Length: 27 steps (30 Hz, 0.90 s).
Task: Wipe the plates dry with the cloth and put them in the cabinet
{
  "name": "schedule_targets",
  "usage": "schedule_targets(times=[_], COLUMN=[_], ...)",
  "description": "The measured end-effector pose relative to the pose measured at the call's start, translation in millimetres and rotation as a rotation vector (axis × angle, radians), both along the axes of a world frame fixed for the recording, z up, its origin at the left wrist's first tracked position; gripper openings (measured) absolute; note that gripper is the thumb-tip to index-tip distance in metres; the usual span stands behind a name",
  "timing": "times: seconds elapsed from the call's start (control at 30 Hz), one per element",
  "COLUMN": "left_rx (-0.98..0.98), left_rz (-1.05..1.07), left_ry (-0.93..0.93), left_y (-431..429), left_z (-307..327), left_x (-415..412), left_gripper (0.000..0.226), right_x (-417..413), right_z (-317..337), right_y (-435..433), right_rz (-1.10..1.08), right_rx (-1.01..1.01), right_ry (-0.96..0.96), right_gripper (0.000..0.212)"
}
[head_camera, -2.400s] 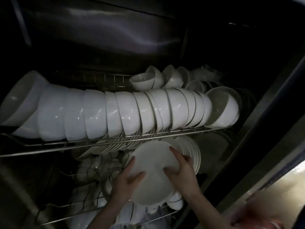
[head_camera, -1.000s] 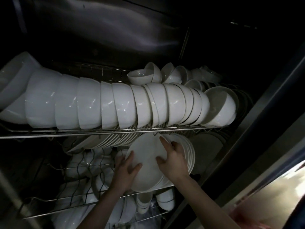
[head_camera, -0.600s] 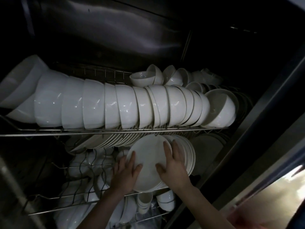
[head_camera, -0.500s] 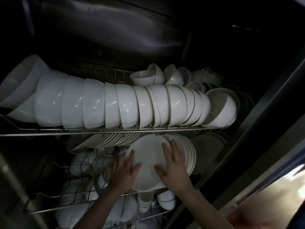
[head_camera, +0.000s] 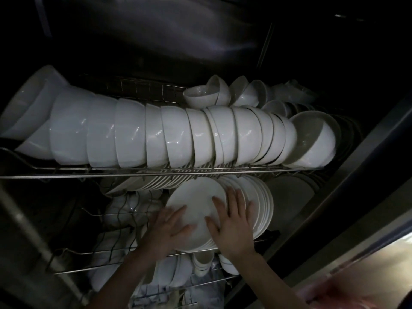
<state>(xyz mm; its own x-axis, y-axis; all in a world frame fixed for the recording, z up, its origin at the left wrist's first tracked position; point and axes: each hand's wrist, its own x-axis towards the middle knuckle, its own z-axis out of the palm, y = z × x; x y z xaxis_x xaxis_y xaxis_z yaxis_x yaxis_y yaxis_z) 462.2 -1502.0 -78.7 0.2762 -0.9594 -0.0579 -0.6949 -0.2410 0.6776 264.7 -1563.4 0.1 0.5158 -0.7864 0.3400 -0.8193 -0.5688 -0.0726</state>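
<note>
A white plate leans upright against a row of white plates in the middle wire rack of a dark steel cabinet. My left hand lies on the plate's lower left face with its fingers spread. My right hand presses flat on the plate's right side, its fingers straight and reaching onto the row behind. No cloth is in view.
Above, a wire shelf carries a long row of white bowls on edge, with small bowls behind. More plates lean to the left. Lower racks hold cups and dishes. The cabinet's door frame runs along the right.
Both hands carried the plate up and back into the rack, against the row of plates. My right hand's fingers have flattened onto the plate's face and slid slightly right.
</note>
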Motion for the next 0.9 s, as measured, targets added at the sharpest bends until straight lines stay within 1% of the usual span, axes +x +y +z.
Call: schedule_targets(times=[0.03,0.07,0.1,0.2,0.3,0.5,0.6,0.67,0.73,0.8,0.83,0.9], left_rx=[0.024,0.04,0.043,0.012,-0.028,-0.023,-0.062,-0.109,-0.14,-0.175,-0.2,-0.235], left_rz=[-0.083,-0.147,-0.187,-0.224,-0.187,-0.17,-0.15,-0.134,-0.105,-0.09,-0.075,-0.035], left_ry=[0.081,0.124,0.125,0.036,-0.047,-0.108,-0.137,-0.16,-0.11,-0.011,0.001,-0.018], left_y=[6,11,15,18,16,18,21,25,32,43,50,64], left_z=[1,0,-1,-5,-6,4,10,12,16,20,20,22], left_x=[1,2,2,0,-4,-10,-14,-17,-19,-23,-26,-29], left_gripper=[0.078,0.084,0.09,0.102,0.104,0.11,0.106,0.102,0.101,0.098,0.095,0.088], right_x=[0,-1,-2,-7,-13,-10,-11,-12,-15,-19,-21,-29], right_z=[-2,-4,-5,-10,-18,-22,-21,-17,-10,-3,0,4], right_y=[-1,-2,-3,-1,3,3,4,7,10,16,21,33], right_rz=[0.003,0.009,0.018,0.068,0.12,0.081,0.092,0.104,0.105,0.11,0.12,0.144], right_rx=[-0.004,-0.004,-0.001,0.016,-0.043,-0.121,-0.11,-0.055,0.038,0.108,0.118,0.119], right_ry=[-0.016,-0.031,-0.044,-0.081,-0.099,-0.102,-0.099,-0.089,-0.075,-0.097,-0.138,-0.199], right_gripper=[0.062,0.062,0.063,0.066,0.063,0.053,0.053,0.058,0.068,0.074,0.072,0.061])
